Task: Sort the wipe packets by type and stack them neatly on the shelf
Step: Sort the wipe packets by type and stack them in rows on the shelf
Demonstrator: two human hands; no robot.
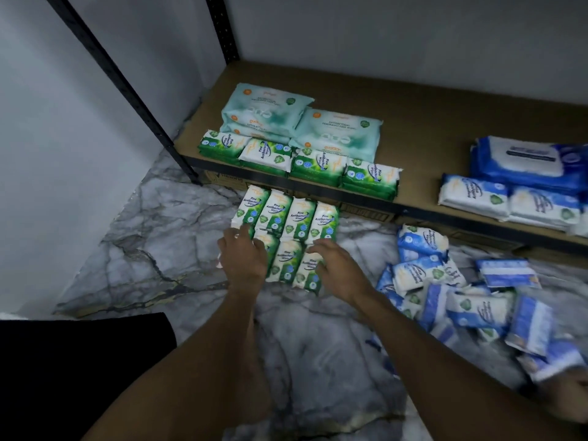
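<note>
Several green pine wipe packets [288, 224] lie side by side in two rows on the marble floor in front of the shelf. My left hand [243, 257] rests on the left end of the near row, fingers spread. My right hand [334, 265] lies on the right end of that row with straight fingers. On the low brown shelf [423, 122] stand more green packets [318, 168] along the front edge, with pale teal packets [302, 122] stacked behind them. Blue packets [521, 186] sit stacked at the shelf's right.
A loose heap of blue and white wipe packets [461, 297] lies on the floor at the right. A black metal shelf post [165, 138] stands at the left corner, against a grey wall. A dark cloth [86, 361] covers the lower left.
</note>
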